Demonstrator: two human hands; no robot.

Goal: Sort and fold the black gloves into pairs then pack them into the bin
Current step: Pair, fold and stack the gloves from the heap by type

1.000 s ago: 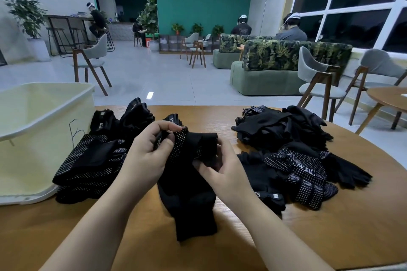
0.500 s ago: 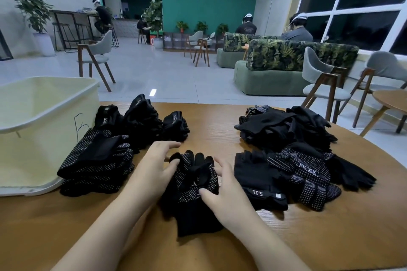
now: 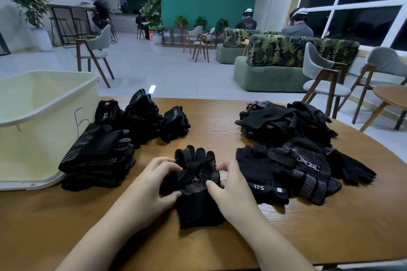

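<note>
The glove pair (image 3: 196, 185) lies flat on the counter (image 3: 220, 112) right in front of you, between your two hands; its long axis runs straight away from you — cuff end nearest your body, fingertips pointing toward the far edge; that is the line any fold has to cross.

Your left hand (image 3: 152, 189) sits on the pair's left edge, fingers curled and pinching the dotted fabric near the middle; your right hand (image 3: 231, 191) mirrors it on the right edge, thumb pressed on the palm area and fingers curled onto the fabric; both hands grip the same pair, neither holds anything else.

Both hands are about equally near the pair, so the fold looks like a two-handed job — I'd judge the likely move is bringing the cuff end up over the fingertips, or the reverse, across that near-to-far axis.

The bin (image 3: 44, 116) stands on the counter to your left, well apart from the pair, with a stack of folded gloves (image 3: 99, 156) just beside its wall and more bundles behind; so the left hand is the nearer one for carrying the pair that way.

The unsorted heap (image 3: 290, 145) lies to your right, its closest glove just beside your right hand; keep it from being dragged along.
</note>
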